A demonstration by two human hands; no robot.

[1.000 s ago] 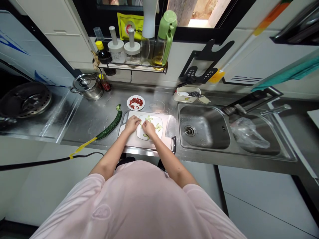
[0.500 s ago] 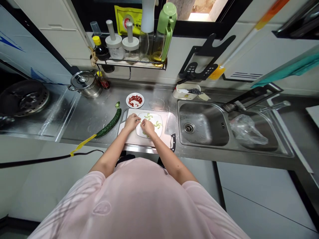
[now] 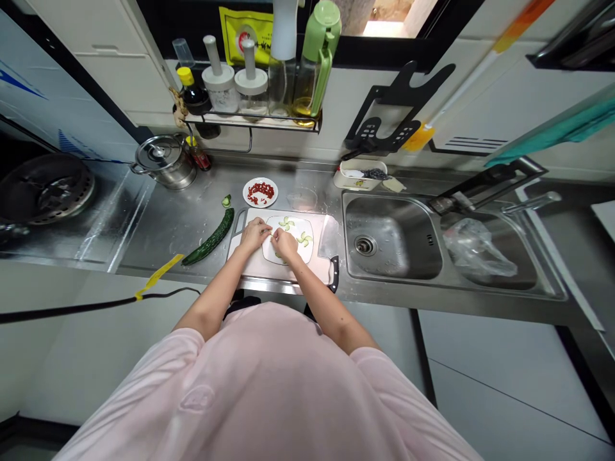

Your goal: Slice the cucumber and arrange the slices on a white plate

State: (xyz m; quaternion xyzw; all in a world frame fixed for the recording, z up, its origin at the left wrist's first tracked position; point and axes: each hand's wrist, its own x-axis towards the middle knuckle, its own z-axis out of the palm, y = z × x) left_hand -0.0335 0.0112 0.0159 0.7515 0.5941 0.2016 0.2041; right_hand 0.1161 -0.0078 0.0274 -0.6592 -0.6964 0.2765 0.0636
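Above the left part of a white plate point(image 3: 307, 225), my left hand point(image 3: 254, 235) is closed, its fingertips pinching what looks like a small green cucumber slice. My right hand point(image 3: 285, 246) is closed beside it, thumb and fingertips pressed together; whatever they hold is hidden. On the plate, cucumber slices lie in pinwheel shapes, one at the top point(image 3: 287, 223) and one at the right point(image 3: 304, 239). More green shows partly under my right hand. The plate rests on a pale cutting board point(image 3: 257, 271). A kitchen knife point(image 3: 334, 275) lies along the board's right side.
A dark green cucumber point(image 3: 210, 242) and its cut end point(image 3: 226, 201) lie left of the board. Behind it stands a small plate point(image 3: 260, 203) with chopped red pieces. A lidded pot point(image 3: 166, 163) is at back left, a sink point(image 3: 394, 240) at right, and a bottle rack point(image 3: 254, 121) above.
Both hands stay over the plate with barely any movement of the fingers. The view has shifted very slightly; nothing else has visibly moved.
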